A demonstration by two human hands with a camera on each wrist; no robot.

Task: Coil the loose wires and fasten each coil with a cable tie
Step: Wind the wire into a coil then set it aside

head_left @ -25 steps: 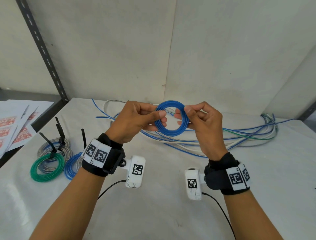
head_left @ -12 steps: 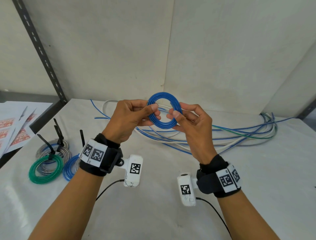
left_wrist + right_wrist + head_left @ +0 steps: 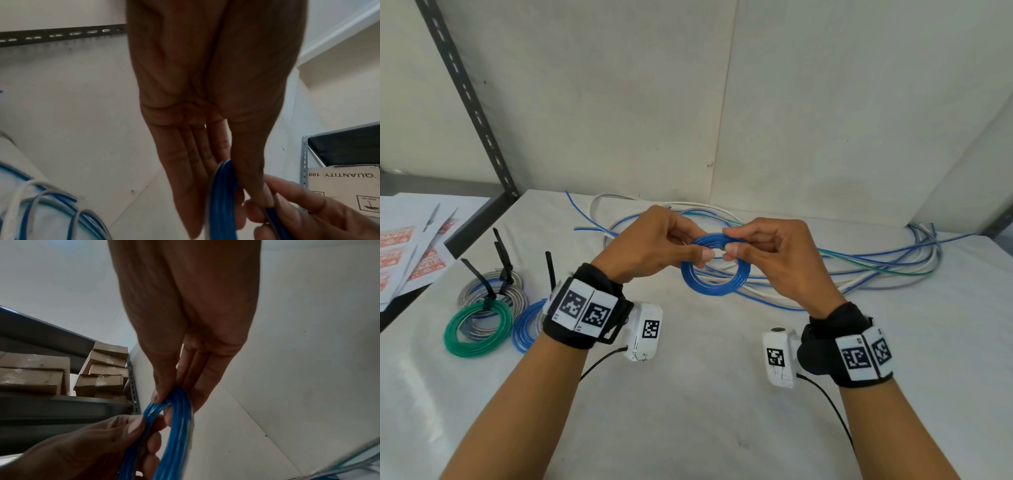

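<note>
Blue coil (image 3: 715,274) mid-air, top rim in left hand (image 3: 650,245) and right hand (image 3: 774,253) pinch grip.

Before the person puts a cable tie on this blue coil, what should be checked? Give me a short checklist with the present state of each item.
1. Left hand pinches the blue coil: ok.
2. Right hand pinches it at the top: ok.
3. Loops lie together in one ring: ok.
4. Loose wire end tucked in: cannot tell.
5. Spare cable tie within reach: cannot tell; the black ties seen are already on the finished coils.
6. Held coil free of the loose wires behind: cannot tell.
</note>
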